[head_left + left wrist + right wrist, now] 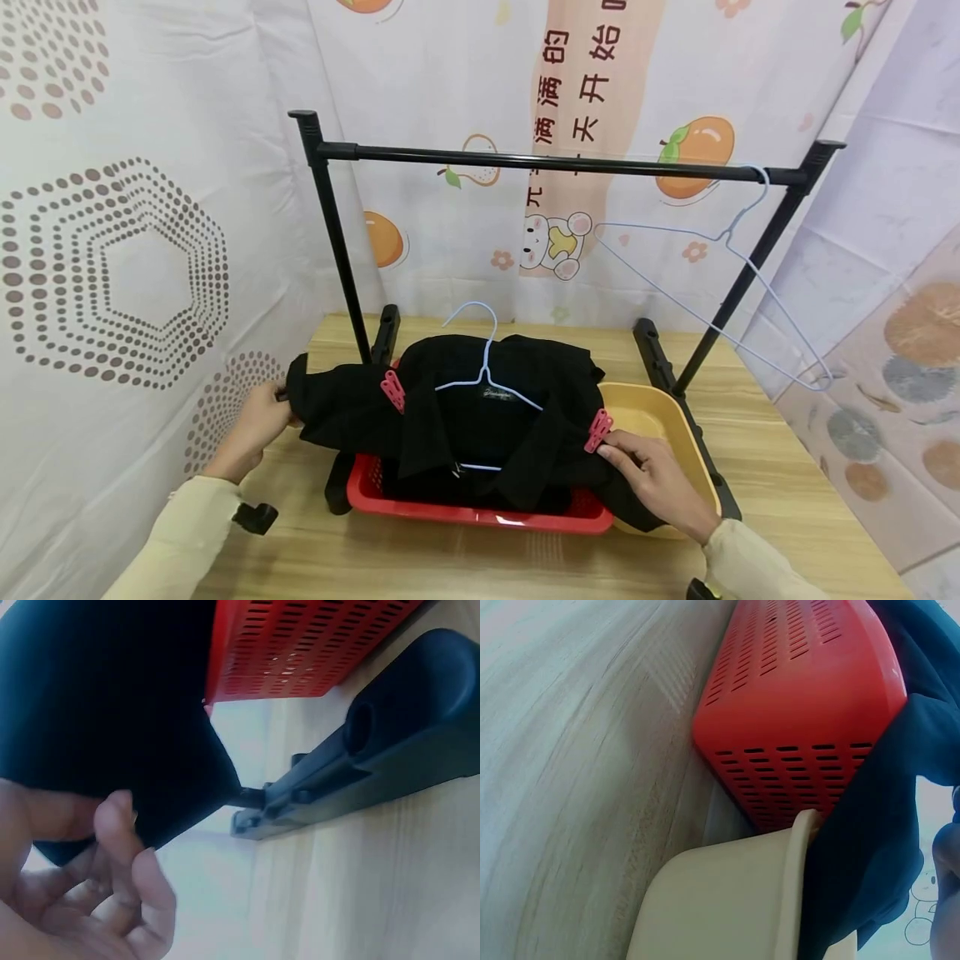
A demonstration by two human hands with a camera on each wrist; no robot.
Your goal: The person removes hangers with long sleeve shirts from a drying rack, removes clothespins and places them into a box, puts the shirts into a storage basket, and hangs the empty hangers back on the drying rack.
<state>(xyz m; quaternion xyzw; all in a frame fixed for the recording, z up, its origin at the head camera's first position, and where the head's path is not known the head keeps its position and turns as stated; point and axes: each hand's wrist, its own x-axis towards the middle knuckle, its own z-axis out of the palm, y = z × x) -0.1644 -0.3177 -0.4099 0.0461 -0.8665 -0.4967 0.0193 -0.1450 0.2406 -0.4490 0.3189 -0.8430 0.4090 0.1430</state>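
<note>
A black collared shirt [495, 408] lies over a red basket [480, 515], with a blue wire hanger [485, 358] inside its collar and the hook standing up. One pink clothespin [393, 392] is clipped at the left shoulder, another pink clothespin [598, 431] at the right. My left hand [262, 421] pinches the end of the left sleeve and holds it out sideways; the left wrist view shows this hand [97, 877] beneath the dark cloth. Close beside the right clothespin, my right hand [660, 479] grips the shirt. Its fingertips are partly hidden, and only its edge [946, 885] enters the right wrist view.
A black rack bar [525, 160] spans the back between two posts. From its right end hangs an empty blue hanger [727, 237]. The yellow bin [675, 408] stands right of the red basket, partly under the shirt. Black rack feet [341, 483] rest on the wooden table [360, 550].
</note>
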